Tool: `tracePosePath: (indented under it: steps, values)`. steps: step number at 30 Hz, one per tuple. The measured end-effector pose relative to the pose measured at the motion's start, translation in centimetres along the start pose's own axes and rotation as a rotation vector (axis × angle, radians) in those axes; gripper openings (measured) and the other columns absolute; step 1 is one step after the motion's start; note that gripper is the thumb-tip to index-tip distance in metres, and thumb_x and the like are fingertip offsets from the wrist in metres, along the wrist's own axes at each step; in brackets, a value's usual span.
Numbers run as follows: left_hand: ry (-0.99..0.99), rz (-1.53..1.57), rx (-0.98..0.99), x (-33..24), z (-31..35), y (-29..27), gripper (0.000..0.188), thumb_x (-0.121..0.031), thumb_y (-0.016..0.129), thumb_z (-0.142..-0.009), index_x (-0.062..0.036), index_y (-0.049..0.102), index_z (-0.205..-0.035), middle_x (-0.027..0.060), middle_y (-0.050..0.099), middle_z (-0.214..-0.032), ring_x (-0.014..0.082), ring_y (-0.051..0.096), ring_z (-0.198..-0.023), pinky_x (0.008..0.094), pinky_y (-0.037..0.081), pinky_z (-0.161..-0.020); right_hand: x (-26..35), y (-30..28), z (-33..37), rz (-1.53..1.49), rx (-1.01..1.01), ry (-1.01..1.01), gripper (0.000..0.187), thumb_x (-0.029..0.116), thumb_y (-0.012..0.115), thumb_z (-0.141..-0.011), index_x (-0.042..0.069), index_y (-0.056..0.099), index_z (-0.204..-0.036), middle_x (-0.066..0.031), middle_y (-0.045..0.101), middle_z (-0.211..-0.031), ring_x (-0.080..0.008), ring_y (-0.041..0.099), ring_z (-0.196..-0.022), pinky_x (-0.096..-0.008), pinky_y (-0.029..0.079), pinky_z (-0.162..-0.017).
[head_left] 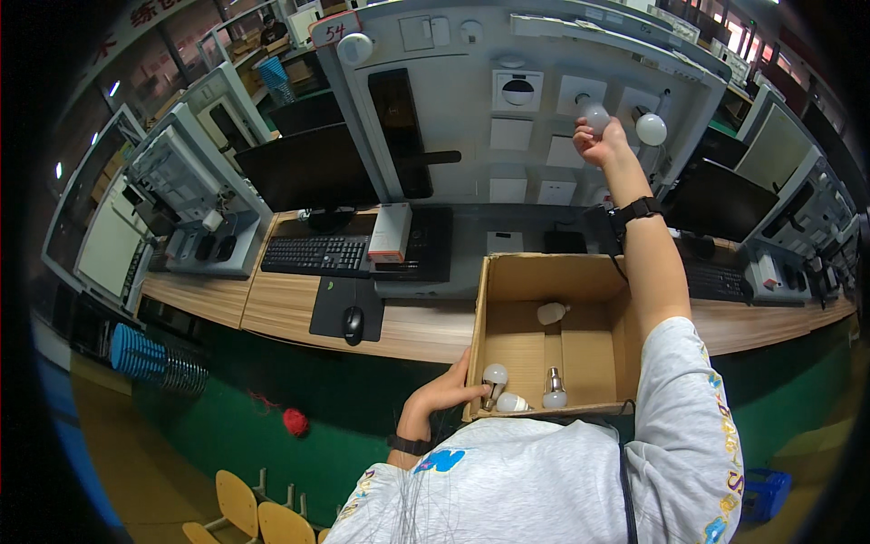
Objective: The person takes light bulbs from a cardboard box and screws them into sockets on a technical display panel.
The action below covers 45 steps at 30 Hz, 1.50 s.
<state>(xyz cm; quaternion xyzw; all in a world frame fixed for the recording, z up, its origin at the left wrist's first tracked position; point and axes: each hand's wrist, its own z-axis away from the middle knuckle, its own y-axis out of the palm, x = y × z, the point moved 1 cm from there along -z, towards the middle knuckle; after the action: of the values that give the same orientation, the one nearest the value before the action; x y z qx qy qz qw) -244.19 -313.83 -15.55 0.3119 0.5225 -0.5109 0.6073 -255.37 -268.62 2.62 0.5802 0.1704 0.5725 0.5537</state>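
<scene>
A brown cardboard box (553,274) is sitting open against the person's tummy. Four white light bulbs (550,314) are lying in it: one is resting near the back, one is sitting near the front with its shiny metal end pointing to the back, and two are huddling in the front left corner.

The left hand (442,392) is holding the box's left side. It is curling partly shut around the wall, with the thumb poking in by a corner bulb. Some of its fingers are hiding, so I can't tell how they are bending.

The right hand (602,145) is reaching up to the grey board (453,118). Its fingers are closing around another white bulb, the held bulb (594,115), just by a round lamp holder (582,97). The hand is covering some of that bulb, so I can't tell if it is going into the holder. A round white lamp (651,129) is sticking out just to the right.

The right arm is hiding part of the box's right side, and the shirt (535,471) is covering its front.
</scene>
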Motion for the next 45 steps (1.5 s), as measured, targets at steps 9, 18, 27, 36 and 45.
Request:
tracePosePath:
  steps: [9,18,27,36,45]
  values:
    - [0.011,-0.021,0.004,1.1,-0.1,0.0,0.096,-0.030,0.067,-0.077,-0.0007,0.004,-0.143,0.0281,0.021,-0.143,0.0345,0.021,-0.135,0.0351,0.020,-0.109,-0.6,0.7,1.9,0.488,-0.133,-0.210,0.061,0.057,0.050,-0.083,-0.001,0.050,-0.100,-0.0101,0.051,-0.073,-0.0151,0.047,-0.054,-0.0258,0.043,-0.045]
    - [-0.063,-0.065,0.004,0.0,0.0,-0.1,0.098,-0.034,0.067,-0.076,-0.0027,0.003,-0.144,0.0292,0.022,-0.142,0.0347,0.023,-0.134,0.0364,0.022,-0.108,-1.9,2.4,0.9,0.254,-0.027,-0.129,0.057,0.051,0.031,-0.091,-0.004,0.048,-0.091,-0.0085,0.051,-0.068,-0.0122,0.040,-0.048,-0.0230,0.032,-0.038]
    - [-0.051,-0.089,-0.012,1.1,0.0,0.0,0.096,-0.035,0.065,-0.077,-0.0016,0.003,-0.143,0.0299,0.023,-0.141,0.0352,0.024,-0.133,0.0359,0.023,-0.108,-1.0,1.4,1.4,0.161,-0.079,-0.005,0.053,0.051,0.033,-0.090,0.000,0.046,-0.099,-0.0144,0.050,-0.078,-0.0138,0.044,-0.056,-0.0229,0.039,-0.041]
    - [0.014,-0.056,-0.004,0.3,-0.2,0.1,0.093,-0.026,0.065,-0.078,-0.0031,0.003,-0.143,0.0280,0.023,-0.142,0.0332,0.023,-0.134,0.0354,0.022,-0.108,-0.7,2.2,1.7,0.337,-0.071,-0.036,0.059,0.055,0.025,-0.090,0.002,0.046,-0.105,-0.0144,0.059,-0.081,-0.0119,0.043,-0.055,-0.0227,0.037,-0.041]
    - [-0.044,-0.008,-0.001,0.1,-0.1,0.1,0.093,-0.025,0.065,-0.077,-0.0015,0.003,-0.143,0.0272,0.021,-0.143,0.0328,0.020,-0.135,0.0344,0.019,-0.109,-1.0,2.4,3.4,0.616,-0.182,-0.139,0.054,0.052,0.035,-0.090,0.001,0.047,-0.103,-0.0157,0.060,-0.081,-0.0119,0.043,-0.050,-0.0248,0.037,-0.041]
